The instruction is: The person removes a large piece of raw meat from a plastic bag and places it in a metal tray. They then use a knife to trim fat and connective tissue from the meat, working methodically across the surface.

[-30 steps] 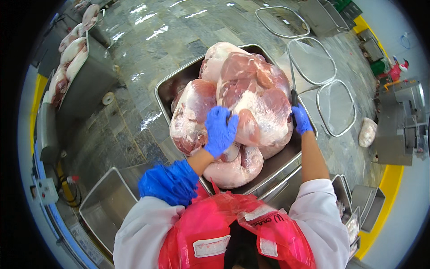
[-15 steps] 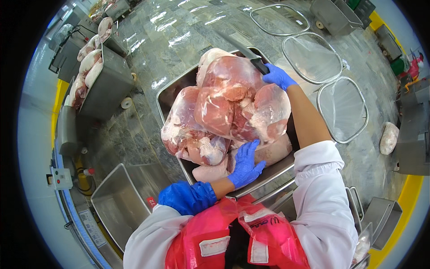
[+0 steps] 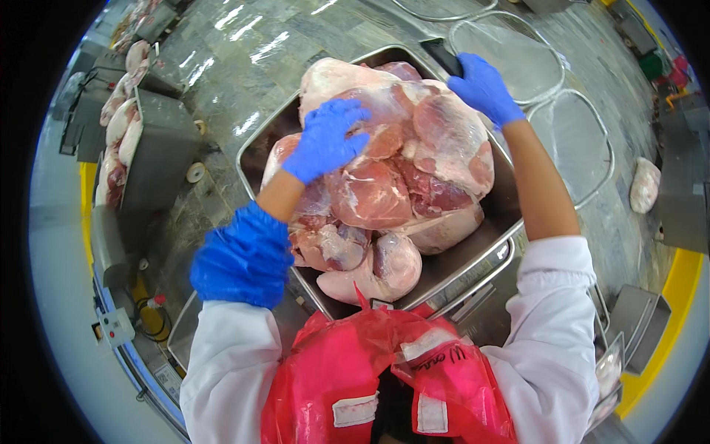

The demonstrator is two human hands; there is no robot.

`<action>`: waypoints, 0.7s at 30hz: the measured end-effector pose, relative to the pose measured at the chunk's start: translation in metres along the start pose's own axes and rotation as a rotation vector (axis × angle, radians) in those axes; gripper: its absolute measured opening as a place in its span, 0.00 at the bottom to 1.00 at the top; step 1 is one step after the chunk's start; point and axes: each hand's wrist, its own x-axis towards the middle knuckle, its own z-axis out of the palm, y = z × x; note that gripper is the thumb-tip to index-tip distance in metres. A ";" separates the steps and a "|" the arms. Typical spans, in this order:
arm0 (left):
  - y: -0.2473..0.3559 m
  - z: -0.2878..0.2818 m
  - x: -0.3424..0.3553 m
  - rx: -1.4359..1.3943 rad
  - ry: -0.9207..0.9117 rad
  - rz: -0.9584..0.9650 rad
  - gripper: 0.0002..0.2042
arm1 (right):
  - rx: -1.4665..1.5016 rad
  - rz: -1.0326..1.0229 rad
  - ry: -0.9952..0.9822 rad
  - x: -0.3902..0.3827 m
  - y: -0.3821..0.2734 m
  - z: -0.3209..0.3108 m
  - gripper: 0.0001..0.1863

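Observation:
A large raw meat cut [image 3: 447, 140], pink with pale fat and skin, lies on top of other cuts in a metal tub [image 3: 473, 260]. My left hand [image 3: 325, 138], in a blue glove, rests on the upper left of the pile with its fingers stretched out. My gloved right hand [image 3: 488, 92] is closed round the black handle of a knife [image 3: 441, 56], just beyond the tub's far right rim. The knife points away to the upper left, and its blade is barely discernible. Below the large cut, a pale skin-covered piece [image 3: 377, 270] lies at the near side.
Metal hoops with clear plastic bags [image 3: 510, 63] lie on the tiled floor at the right. A wheeled metal bin [image 3: 159, 152] heaped with meat stands at the left. On the floor at far right lies a pale meat piece [image 3: 646, 185], beside a metal bin [image 3: 684, 174].
My left hand has moved from the near side of the pile up to its far left. The large cut has turned over or shifted. My right hand has drawn right with the knife.

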 end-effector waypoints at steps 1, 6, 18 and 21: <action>-0.012 0.004 0.011 -0.025 -0.073 -0.045 0.19 | -0.081 0.004 0.041 -0.023 0.000 -0.020 0.18; -0.084 0.053 0.034 -0.304 -0.065 -0.205 0.27 | 0.069 0.245 -0.012 -0.194 -0.049 -0.092 0.29; -0.088 0.056 0.016 -0.212 -0.011 -0.322 0.25 | -0.280 0.391 -0.278 -0.375 -0.116 -0.094 0.38; -0.074 0.060 0.015 -0.069 0.014 -0.175 0.22 | -0.346 0.389 -0.310 -0.375 -0.122 -0.092 0.38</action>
